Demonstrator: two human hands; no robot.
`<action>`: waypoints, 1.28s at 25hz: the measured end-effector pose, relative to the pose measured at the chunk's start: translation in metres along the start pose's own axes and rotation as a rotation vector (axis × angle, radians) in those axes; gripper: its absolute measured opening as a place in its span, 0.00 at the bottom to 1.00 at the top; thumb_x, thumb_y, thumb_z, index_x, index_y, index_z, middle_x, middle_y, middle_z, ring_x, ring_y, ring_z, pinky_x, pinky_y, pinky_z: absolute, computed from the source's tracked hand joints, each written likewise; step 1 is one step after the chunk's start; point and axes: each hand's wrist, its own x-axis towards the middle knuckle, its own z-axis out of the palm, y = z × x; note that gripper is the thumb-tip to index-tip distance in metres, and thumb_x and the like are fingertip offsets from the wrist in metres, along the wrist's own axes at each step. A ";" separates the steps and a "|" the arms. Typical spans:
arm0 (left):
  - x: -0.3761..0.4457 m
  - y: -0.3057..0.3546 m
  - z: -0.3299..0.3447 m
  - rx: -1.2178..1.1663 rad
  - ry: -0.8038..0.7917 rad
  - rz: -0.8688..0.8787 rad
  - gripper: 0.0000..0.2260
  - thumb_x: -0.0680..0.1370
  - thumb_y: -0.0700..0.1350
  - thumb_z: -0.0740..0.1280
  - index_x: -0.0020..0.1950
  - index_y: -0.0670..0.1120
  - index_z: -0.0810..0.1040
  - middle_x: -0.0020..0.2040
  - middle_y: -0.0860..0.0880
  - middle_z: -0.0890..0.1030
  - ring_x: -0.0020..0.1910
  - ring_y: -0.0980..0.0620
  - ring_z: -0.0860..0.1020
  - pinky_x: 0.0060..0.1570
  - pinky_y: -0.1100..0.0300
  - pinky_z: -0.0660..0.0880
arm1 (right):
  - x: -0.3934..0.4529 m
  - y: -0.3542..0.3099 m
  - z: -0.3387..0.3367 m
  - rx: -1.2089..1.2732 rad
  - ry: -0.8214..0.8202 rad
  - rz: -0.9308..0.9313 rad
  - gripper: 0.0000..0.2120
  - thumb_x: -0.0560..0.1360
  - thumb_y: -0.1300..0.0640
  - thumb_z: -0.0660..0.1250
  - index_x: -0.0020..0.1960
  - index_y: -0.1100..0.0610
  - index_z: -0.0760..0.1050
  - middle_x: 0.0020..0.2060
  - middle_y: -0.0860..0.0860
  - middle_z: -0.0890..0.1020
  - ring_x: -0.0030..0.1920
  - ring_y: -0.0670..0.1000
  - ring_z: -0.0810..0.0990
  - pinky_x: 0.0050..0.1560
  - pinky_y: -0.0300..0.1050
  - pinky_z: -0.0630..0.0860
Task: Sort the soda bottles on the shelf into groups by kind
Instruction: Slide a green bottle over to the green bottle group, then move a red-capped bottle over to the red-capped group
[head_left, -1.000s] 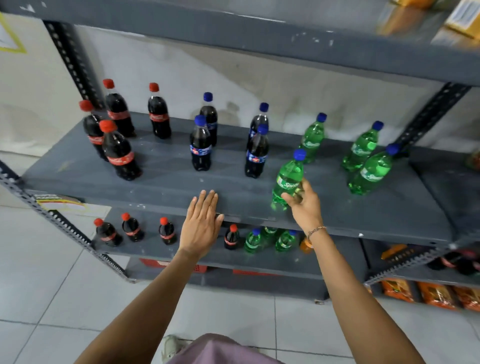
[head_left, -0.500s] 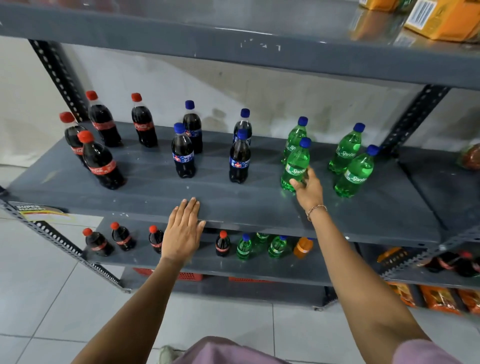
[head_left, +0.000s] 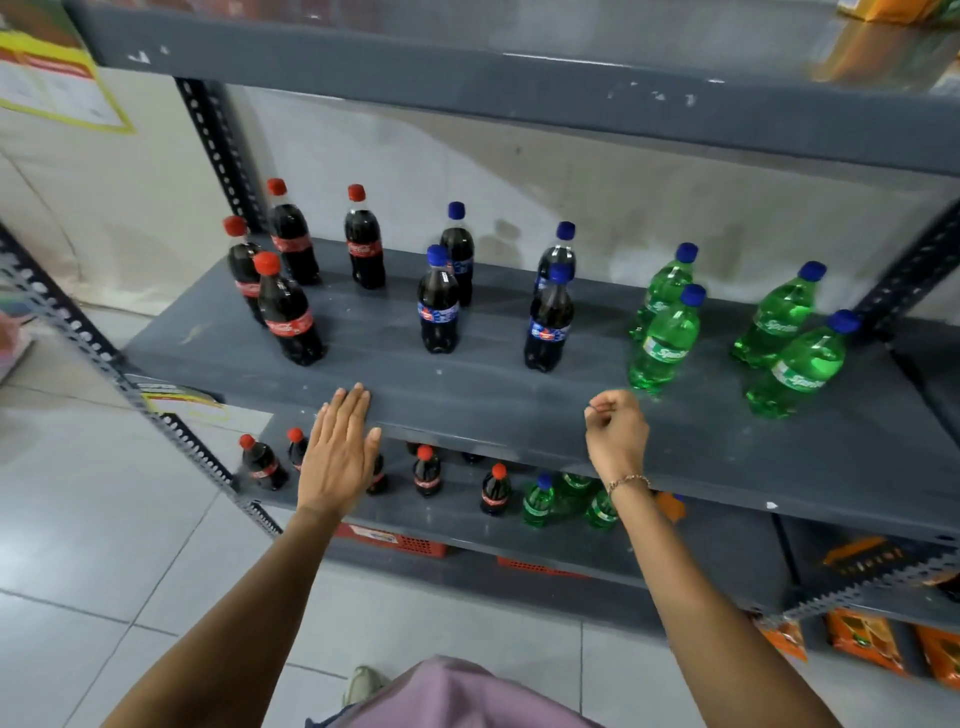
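A: Where are the bottles sitting?
B: On the shelf (head_left: 519, 410) in three groups — red-capped cola bottles (head_left: 287, 312) left, blue-capped cola bottles (head_left: 439, 306) middle, green bottles (head_left: 665, 340) right.
A: Hands?
B: Left hand (head_left: 337, 452) is lying flat and open on the shelf edge. Right hand (head_left: 616, 434) is curling loosely closed — holding nothing, near the closest green bottle.

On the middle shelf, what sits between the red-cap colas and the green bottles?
Head view: four dark blue-cap bottles stand between the red-cap colas and the green bottles, in two front-back pairs.
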 end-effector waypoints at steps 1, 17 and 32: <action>0.001 -0.014 -0.004 -0.015 0.007 -0.027 0.27 0.82 0.54 0.46 0.72 0.38 0.65 0.72 0.40 0.67 0.73 0.44 0.60 0.74 0.58 0.45 | -0.012 -0.015 0.019 -0.018 -0.070 -0.044 0.05 0.71 0.70 0.62 0.42 0.62 0.73 0.39 0.56 0.78 0.38 0.50 0.75 0.37 0.30 0.67; 0.032 -0.162 -0.037 -0.009 -0.014 0.034 0.27 0.82 0.56 0.46 0.71 0.40 0.66 0.72 0.42 0.68 0.72 0.45 0.62 0.71 0.52 0.52 | -0.064 -0.183 0.276 0.113 -0.531 -0.214 0.27 0.65 0.54 0.75 0.59 0.60 0.67 0.56 0.59 0.76 0.58 0.57 0.74 0.61 0.53 0.72; 0.033 -0.171 -0.026 -0.032 0.045 0.085 0.25 0.82 0.55 0.48 0.70 0.40 0.67 0.71 0.42 0.69 0.72 0.47 0.62 0.72 0.56 0.49 | -0.023 -0.182 0.269 0.093 -0.440 -0.084 0.26 0.71 0.63 0.68 0.68 0.58 0.65 0.60 0.59 0.78 0.60 0.57 0.76 0.64 0.49 0.70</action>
